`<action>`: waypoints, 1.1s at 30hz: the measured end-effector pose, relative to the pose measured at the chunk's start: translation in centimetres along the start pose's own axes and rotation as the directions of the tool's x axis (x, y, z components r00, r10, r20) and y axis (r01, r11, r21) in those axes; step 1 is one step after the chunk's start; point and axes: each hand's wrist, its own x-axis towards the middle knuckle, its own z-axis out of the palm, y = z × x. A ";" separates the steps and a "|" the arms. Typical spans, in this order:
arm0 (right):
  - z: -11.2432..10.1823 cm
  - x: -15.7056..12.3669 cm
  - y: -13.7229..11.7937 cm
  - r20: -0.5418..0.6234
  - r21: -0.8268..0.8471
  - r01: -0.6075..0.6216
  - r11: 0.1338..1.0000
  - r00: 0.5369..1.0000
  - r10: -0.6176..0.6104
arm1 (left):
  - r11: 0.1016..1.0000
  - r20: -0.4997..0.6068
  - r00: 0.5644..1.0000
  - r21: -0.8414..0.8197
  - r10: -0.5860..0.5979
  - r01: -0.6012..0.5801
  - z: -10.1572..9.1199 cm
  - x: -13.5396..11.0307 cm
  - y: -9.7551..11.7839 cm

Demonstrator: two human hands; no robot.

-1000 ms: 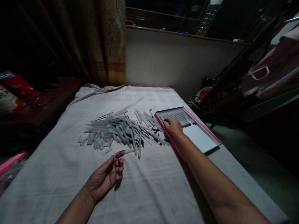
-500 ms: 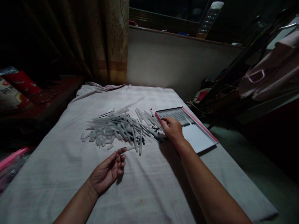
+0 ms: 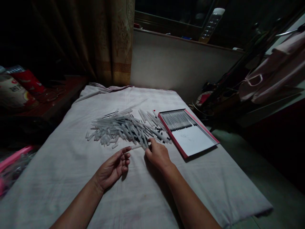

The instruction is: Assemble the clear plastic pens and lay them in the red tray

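Observation:
A heap of clear plastic pen tubes and small black caps (image 3: 124,129) lies on a white cloth (image 3: 133,190). My left hand (image 3: 113,168) rests palm up on the cloth, its fingertips pinching the end of one clear tube (image 3: 136,147). My right hand (image 3: 157,154) is at the near edge of the heap, fingers closed on a tube there. A shallow red-edged tray (image 3: 190,135) to the right holds a row of pens along its far end.
A curtain (image 3: 111,41) hangs behind the table, beside a pale wall. Red and white packets (image 3: 19,86) sit on a dark wooden surface at left. A pink object (image 3: 14,156) lies at the left edge. Clothing hangs on a rack (image 3: 269,73) at right.
My right hand left the tray and moved left and nearer, to the front edge of the heap, where it closed on a tube. My left hand stayed in place holding its tube.

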 end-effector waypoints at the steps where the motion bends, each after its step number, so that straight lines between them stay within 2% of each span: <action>1: 0.1 -0.1 0.3 -0.049 0.061 -0.006 0.998 0.999 0.009 | 0.999 -0.002 1.000 0.039 0.014 -0.014 0.1 0.0 -0.1; 4: 0.5 -0.8 1.1 -0.242 0.290 0.105 0.951 0.970 -0.033 | 0.969 0.014 0.995 0.229 0.097 -0.097 0.3 -0.2 -1.0; 6: 0.8 -1.4 1.2 -0.337 0.421 0.221 0.880 0.938 -0.075 | 0.864 0.035 0.965 0.438 0.260 -0.248 0.3 -0.4 -1.8; 7: 0.9 -1.8 1.1 -0.355 0.478 0.261 0.838 0.931 -0.088 | 0.746 0.062 0.917 0.560 0.394 -0.359 0.2 -0.5 -2.2; 8: 1.1 -2.2 0.8 -0.351 0.532 0.284 0.798 0.931 -0.098 | 0.575 0.122 0.835 0.672 0.536 -0.467 0.2 -0.6 -2.5; 9: 1.2 -2.5 0.6 -0.330 0.582 0.292 0.759 0.938 -0.107 | 0.372 0.218 0.729 0.744 0.649 -0.554 0.2 -0.8 -2.7; 10: 1.3 -2.8 0.3 -0.300 0.629 0.291 0.721 0.946 -0.120 | 0.169 0.327 0.621 0.779 0.713 -0.604 0.3 -1.0 -2.8; 11: 1.4 -3.0 0.0 -0.268 0.673 0.284 0.683 0.954 -0.134 | -0.002 0.423 0.533 0.785 0.732 -0.620 0.3 -1.1 -2.8; 12: 1.5 -3.2 -0.3 -0.233 0.715 0.273 0.644 0.961 -0.148 | -0.125 0.490 0.481 0.783 0.727 -0.609 0.4 -1.3 -2.8; 13: 1.5 -3.3 -0.6 -0.196 0.755 0.255 0.604 0.967 -0.163 | -0.196 0.521 0.466 0.790 0.716 -0.581 0.5 -1.3 -2.7; 14: 1.5 -3.2 -0.7 -0.155 0.793 0.230 0.564 0.972 -0.178 | -0.227 0.521 0.479 0.808 0.706 -0.544 0.5 -1.3 -2.7; 15: 1.5 -3.0 -0.8 -0.111 0.827 0.199 0.526 0.975 -0.194 | -0.228 0.500 0.511 0.833 0.699 -0.504 0.4 -1.3 -2.6; 18: 1.1 -1.5 -0.5 -0.026 0.874 0.116 0.472 0.981 -0.192 | -0.149 0.411 0.621 0.890 0.667 -0.430 -0.3 -0.8 -2.5; 19: 0.9 -0.8 -0.3 -0.031 0.860 0.108 0.499 0.987 -0.160 | -0.107 0.373 0.639 0.904 0.673 -0.415 -0.6 -0.6 -2.5; 21: 0.5 0.8 0.2 -0.083 0.750 0.105 0.653 0.994 -0.065 | -0.033 0.313 0.650 0.914 0.692 -0.404 -1.1 -0.2 -2.4; 23: 0.0 2.3 0.4 -0.114 0.517 0.080 0.852 0.993 -0.024 | 0.004 0.286 0.655 0.914 0.699 -0.405 -1.3 0.0 -2.3; 25: -0.4 3.5 0.2 -0.072 0.246 0.044 0.968 0.997 -0.027 | 0.003 0.296 0.661 0.912 0.689 -0.411 -1.2 0.0 -2.1; 28: -0.8 4.7 -0.6 0.038 -0.019 0.047 0.999 0.998 -0.046 | -0.030 0.327 0.663 0.908 0.674 -0.417 -1.0 0.1 -2.0; 33: -0.9 5.6 -2.1 0.097 -0.160 0.063 0.985 0.994 -0.047 | -0.063 0.334 0.675 0.918 0.657 -0.392 -1.2 0.2 -2.0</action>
